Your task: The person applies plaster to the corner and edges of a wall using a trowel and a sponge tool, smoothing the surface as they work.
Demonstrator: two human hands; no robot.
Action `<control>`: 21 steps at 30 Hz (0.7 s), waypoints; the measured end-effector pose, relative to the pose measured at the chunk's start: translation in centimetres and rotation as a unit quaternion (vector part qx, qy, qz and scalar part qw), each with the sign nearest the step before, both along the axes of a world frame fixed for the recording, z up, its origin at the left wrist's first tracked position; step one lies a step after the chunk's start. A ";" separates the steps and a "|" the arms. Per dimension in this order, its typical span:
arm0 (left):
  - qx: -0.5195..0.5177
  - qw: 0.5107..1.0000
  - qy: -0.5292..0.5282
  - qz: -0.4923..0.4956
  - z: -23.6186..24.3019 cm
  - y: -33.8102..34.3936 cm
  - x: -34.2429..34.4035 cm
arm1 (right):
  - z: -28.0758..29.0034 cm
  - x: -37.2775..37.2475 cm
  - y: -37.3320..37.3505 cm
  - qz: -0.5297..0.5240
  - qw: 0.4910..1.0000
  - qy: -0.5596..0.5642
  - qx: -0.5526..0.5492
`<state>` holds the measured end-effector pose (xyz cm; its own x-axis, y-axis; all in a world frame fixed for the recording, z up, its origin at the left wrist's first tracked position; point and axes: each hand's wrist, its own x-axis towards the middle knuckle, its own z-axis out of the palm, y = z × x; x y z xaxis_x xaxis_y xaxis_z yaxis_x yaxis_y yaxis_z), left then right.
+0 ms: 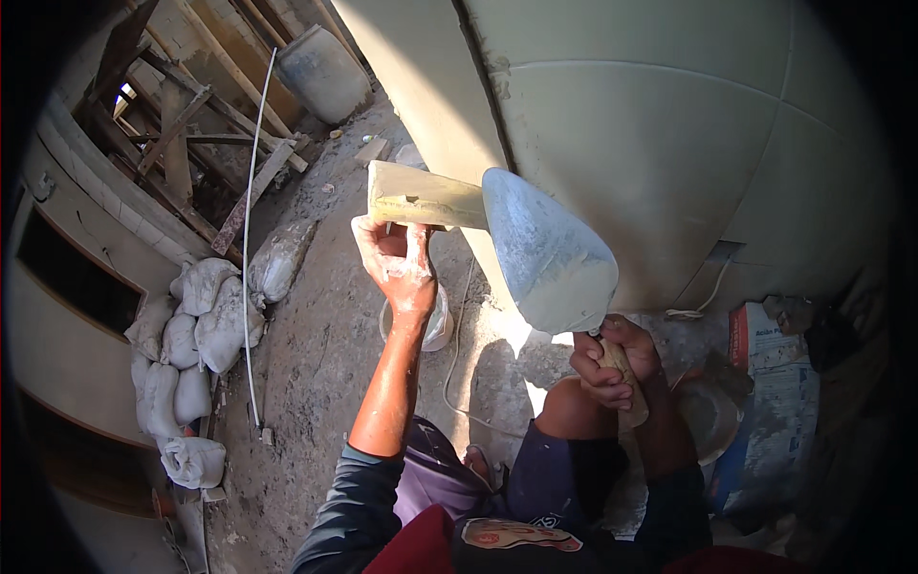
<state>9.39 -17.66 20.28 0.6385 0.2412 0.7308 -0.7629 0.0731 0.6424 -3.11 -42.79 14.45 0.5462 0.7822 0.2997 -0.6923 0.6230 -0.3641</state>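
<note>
My left hand (397, 263) holds up a pale cream strip (421, 194), gripping it from below at its left end; the fingers are smeared with white paste. In my right hand (617, 359) is a trowel, its wooden handle (622, 378) wrapped by the fingers. The trowel's grey, paste-coated blade (550, 253) points up and away from me. It overlaps the strip's right end, and I cannot tell whether the two touch. Below my left wrist stands a white bucket (440, 323), partly hidden by the forearm.
A large-tiled wall (650, 134) rises ahead and to the right, with a cable (708, 298) at its foot. A basin (706, 416) and a printed paper bag (779, 411) lie at right. Filled sacks (225, 320), a white pipe (251, 287), timber (172, 143) and a drum (325, 75) occupy the left.
</note>
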 end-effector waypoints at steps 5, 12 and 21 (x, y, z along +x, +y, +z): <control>-0.060 0.995 0.035 -0.071 -1.1 -1.1 -1.3 | -4.3 0.4 2.9 0.182 0.941 0.070 0.276; 0.055 0.987 0.039 -0.143 -2.0 -3.2 -2.8 | -2.9 0.3 5.1 0.213 0.914 0.066 0.339; 0.327 0.926 0.186 -0.014 -4.7 3.0 -4.0 | 6.1 7.1 -0.5 -0.367 0.873 -0.234 -0.220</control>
<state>5.42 -14.64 15.61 0.8752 -0.1949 0.4428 -0.4829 -0.4085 0.7746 3.98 -43.33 20.53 0.8471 0.3681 0.3832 0.1238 0.5647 -0.8159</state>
